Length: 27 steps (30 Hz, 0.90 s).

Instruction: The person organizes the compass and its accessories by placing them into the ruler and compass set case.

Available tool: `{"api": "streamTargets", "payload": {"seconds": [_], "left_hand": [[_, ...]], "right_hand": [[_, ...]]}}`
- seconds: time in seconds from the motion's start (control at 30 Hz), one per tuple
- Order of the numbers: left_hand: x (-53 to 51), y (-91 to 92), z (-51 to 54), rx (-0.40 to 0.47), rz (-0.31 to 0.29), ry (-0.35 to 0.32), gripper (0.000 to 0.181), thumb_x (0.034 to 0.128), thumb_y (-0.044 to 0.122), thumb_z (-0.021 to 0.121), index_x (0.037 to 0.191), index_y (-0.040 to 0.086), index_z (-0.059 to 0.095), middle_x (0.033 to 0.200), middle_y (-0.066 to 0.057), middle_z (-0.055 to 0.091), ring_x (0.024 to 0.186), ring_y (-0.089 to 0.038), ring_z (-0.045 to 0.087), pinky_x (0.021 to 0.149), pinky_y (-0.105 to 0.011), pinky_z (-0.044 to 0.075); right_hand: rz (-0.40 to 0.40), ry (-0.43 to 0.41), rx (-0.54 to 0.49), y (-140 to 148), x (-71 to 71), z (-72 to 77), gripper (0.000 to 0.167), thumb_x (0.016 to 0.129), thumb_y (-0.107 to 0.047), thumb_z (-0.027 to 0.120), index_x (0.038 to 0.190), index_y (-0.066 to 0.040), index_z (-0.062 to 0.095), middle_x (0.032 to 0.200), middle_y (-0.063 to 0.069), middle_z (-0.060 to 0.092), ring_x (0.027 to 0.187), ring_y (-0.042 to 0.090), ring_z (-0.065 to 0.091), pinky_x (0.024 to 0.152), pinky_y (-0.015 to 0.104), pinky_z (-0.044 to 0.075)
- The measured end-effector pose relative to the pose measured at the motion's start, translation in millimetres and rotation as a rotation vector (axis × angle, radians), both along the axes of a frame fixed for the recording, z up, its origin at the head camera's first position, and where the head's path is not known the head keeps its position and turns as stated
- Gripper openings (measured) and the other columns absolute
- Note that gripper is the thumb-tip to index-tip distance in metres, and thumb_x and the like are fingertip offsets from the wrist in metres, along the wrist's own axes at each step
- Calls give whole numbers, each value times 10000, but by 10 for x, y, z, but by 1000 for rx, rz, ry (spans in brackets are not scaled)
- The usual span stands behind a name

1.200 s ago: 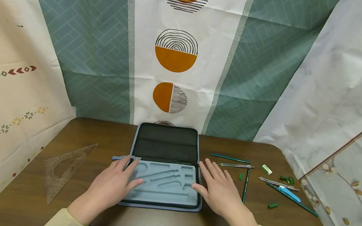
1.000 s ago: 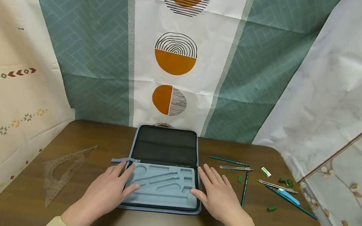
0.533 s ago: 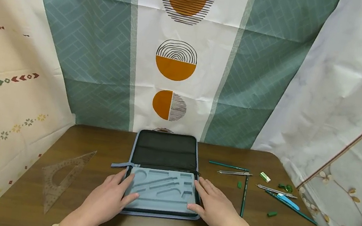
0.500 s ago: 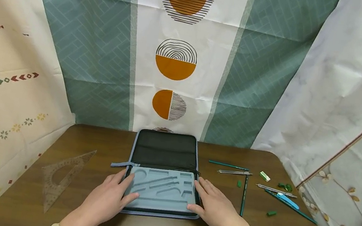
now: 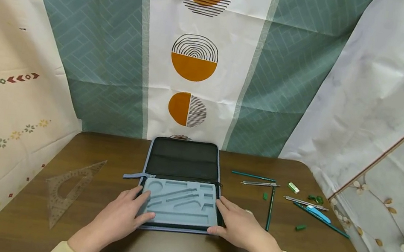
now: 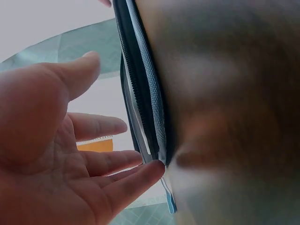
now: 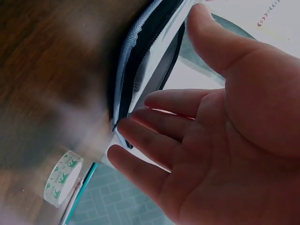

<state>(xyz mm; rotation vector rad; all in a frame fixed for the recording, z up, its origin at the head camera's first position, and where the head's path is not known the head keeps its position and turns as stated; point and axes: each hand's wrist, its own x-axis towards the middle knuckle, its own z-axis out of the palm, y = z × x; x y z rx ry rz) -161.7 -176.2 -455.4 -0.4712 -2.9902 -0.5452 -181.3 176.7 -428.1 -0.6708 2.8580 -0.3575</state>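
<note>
A zip-up stationery case (image 5: 183, 162) lies unfolded in the middle of the table, its black-lined lid tilted up at the back. Its light blue moulded tray (image 5: 186, 211) has bare shaped recesses. At the case's left edge is my left hand (image 5: 115, 215), fingers extended, thumb over the tray's front left corner; in the left wrist view a fingertip meets the blue zip edge (image 6: 150, 79). My right hand (image 5: 239, 228) flanks the right edge with relaxed, extended fingers, thumb by the front corner. Neither hand grips anything; whether the right fingertips touch is unclear.
A clear set square (image 5: 70, 189) lies left. At right are pencils (image 5: 270, 209), two metal compasses (image 5: 260, 183), an eraser (image 5: 293, 187), a light blue tool (image 5: 318, 214) and small green pieces (image 5: 300, 227). A printed tape roll (image 7: 63, 179) stands beyond my right hand.
Both hands have slid nearer the front corners along the case's sides, and the right fingers have drawn closer together. The head view has tilted slightly; the case and stationery stay put.
</note>
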Motion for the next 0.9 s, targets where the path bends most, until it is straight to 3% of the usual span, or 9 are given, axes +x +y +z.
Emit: {"api": "streamTargets", "payload": {"seconds": [0.37, 0.6, 0.9], "left_hand": [[-7, 32, -2, 3, -31, -52, 682, 977, 396, 865, 1502, 18, 648, 1534, -327, 554, 1400, -533, 545, 1049, -676, 514], [-19, 84, -21, -17, -59, -22, 658, 948, 347, 901, 1457, -1, 671, 1500, -350, 569, 1353, -558, 569, 1046, -658, 524], [-120, 104, 1, -45, -99, 19, 709, 903, 340, 944, 1442, -26, 663, 1452, -335, 610, 1312, -528, 612, 1016, -643, 546]], "right_hand": [[4, -14, 9, 3, -43, -38, 830, 986, -478, 833, 1588, 17, 547, 1641, 182, 535, 1472, 349, 564, 1146, 568, 480], [21, 31, 12, 29, -101, -73, 811, 984, -430, 850, 1574, 40, 552, 1624, 216, 542, 1458, 385, 573, 1125, 582, 498], [-8, 43, -4, 49, -125, -76, 744, 999, -397, 841, 1538, 49, 587, 1581, 225, 581, 1450, 392, 579, 1139, 566, 491]]}}
